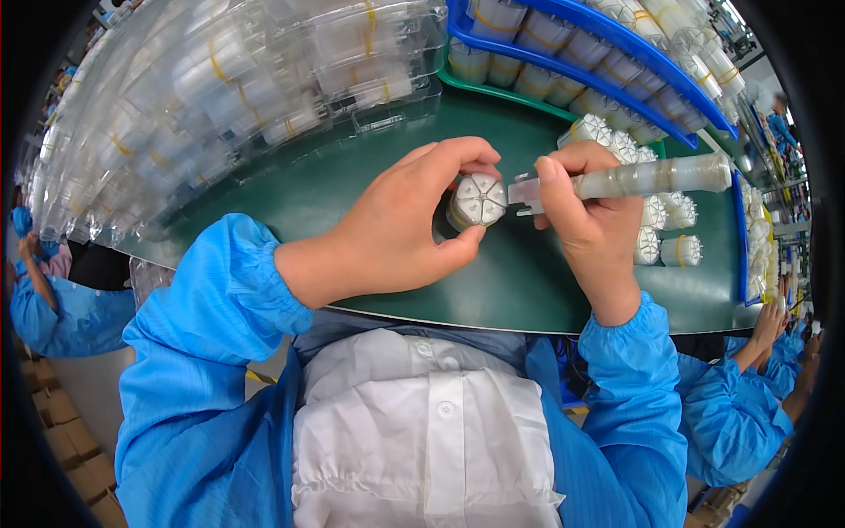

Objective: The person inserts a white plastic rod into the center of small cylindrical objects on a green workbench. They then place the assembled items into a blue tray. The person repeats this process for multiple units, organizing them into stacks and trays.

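My left hand curls its thumb and fingers around a short round bundle, whose white end is split into wedge-shaped segments. The bundle's end faces up, over the green table. My right hand grips a pen-like tool with a thick, translucent, tape-wrapped handle. The tool lies sideways, its clear, flat, forked tip close beside the bundle's right edge. Whether the tip touches the bundle I cannot tell. Several similar white-ended bundles stand or lie just right of my right hand.
Stacked clear plastic trays of banded bundles rise at the far left. A blue bin and a green bin with more bundles stand at the far right. Another blue bin is at the right edge. Blue-sleeved people work on both sides.
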Action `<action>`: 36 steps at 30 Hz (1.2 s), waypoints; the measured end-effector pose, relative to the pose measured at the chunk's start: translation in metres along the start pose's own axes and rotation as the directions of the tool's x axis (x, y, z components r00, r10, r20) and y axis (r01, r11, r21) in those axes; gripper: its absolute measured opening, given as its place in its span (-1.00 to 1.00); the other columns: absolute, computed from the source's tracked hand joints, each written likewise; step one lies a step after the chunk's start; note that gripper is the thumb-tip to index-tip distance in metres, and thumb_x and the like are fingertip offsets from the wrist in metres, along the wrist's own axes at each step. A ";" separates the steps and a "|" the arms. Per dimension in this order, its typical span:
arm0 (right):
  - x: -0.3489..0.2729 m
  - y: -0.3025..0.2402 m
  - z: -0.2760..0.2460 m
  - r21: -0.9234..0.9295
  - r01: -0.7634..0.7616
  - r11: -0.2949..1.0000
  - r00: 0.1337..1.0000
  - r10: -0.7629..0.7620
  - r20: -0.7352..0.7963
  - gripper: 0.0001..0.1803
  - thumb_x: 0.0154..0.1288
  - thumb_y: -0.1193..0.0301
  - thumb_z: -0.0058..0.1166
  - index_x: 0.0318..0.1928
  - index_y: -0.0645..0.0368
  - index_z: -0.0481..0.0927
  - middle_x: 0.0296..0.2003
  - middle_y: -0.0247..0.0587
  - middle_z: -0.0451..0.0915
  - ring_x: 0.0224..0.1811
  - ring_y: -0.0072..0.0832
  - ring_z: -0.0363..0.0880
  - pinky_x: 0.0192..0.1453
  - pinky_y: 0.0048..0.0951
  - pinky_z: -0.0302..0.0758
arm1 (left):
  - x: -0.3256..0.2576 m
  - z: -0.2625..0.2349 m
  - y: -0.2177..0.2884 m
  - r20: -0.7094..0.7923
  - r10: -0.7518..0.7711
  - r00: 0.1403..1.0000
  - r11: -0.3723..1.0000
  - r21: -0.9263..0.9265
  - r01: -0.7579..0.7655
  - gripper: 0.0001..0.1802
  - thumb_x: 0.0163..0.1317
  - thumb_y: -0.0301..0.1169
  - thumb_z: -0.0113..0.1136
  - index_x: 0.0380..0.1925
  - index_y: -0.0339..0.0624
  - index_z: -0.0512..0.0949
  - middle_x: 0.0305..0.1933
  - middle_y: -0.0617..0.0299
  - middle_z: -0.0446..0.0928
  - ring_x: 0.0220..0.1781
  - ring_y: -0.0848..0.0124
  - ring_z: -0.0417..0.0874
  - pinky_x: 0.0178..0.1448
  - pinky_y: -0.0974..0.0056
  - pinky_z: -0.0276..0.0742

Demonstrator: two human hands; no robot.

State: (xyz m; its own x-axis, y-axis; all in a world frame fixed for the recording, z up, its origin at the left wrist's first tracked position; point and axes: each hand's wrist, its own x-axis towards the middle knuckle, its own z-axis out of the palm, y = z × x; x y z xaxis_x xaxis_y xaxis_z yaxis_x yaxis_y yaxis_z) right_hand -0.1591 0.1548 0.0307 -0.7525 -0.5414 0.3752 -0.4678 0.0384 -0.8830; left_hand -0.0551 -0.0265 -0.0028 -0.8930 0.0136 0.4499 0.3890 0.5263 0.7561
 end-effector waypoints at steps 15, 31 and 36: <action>-0.001 0.001 -0.001 -0.008 0.021 1.000 1.000 -0.021 -0.013 -0.85 0.30 0.48 0.28 -0.39 0.26 0.60 -0.54 -0.38 0.54 -0.51 -0.71 0.42 -0.47 -0.56 0.30 | 0.002 -0.003 0.002 0.032 -0.010 0.999 0.999 0.036 0.009 -0.25 0.02 -0.50 0.43 0.27 -0.22 0.36 0.12 0.07 0.50 0.19 0.19 0.55 0.18 0.18 0.53; -0.002 0.004 0.000 0.024 0.009 1.000 1.000 -0.009 0.003 -0.84 0.30 0.47 0.29 -0.40 0.25 0.60 -0.54 -0.37 0.54 -0.50 -0.68 0.43 -0.46 -0.54 0.31 | 0.004 -0.006 0.005 0.014 -0.029 0.999 0.999 0.021 0.029 -0.27 0.02 -0.50 0.41 0.26 -0.18 0.37 0.15 0.12 0.53 0.19 0.24 0.57 0.18 0.17 0.49; -0.001 0.001 0.001 0.020 -0.003 1.000 0.999 0.002 0.039 -0.84 0.30 0.48 0.28 -0.41 0.26 0.60 -0.55 -0.37 0.54 -0.51 -0.68 0.42 -0.47 -0.54 0.29 | 0.005 -0.006 0.002 0.066 0.011 0.998 0.999 0.039 -0.013 -0.24 0.01 -0.49 0.41 0.27 -0.16 0.36 0.14 0.13 0.52 0.16 0.23 0.57 0.16 0.17 0.50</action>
State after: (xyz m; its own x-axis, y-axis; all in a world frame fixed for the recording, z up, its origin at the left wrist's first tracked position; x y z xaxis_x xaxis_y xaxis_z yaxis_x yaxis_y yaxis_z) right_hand -0.1586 0.1546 0.0293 -0.7347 -0.5739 0.3619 -0.4561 0.0228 -0.8897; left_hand -0.0570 -0.0302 0.0039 -0.9018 0.0755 0.4256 0.3917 0.5589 0.7309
